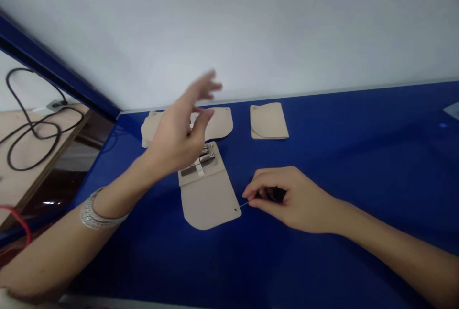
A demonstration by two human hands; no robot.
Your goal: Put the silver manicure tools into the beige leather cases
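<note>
My right hand (292,199) pinches a thin pale metal stick (244,204) between thumb and fingertips. Its tip is beside the corner of an unfolded beige manicure case (211,199); its exact kind is too small to tell. Over the case's upper end, my left hand (181,132) is raised, fingers apart and slightly blurred, holding nothing I can see. Partly behind that hand, a nail clipper (207,157) and a flat nail file (188,171) sit under a white strap (200,167) in the case. A small dark snap marks its lower right corner.
Behind my left hand lies another open beige case (220,122), partly covered. A folded beige case (268,121) is to its right on the blue table (344,156). A pale wall (272,27) closes off the back. At far left, a black cable (34,129) coils on a wooden surface.
</note>
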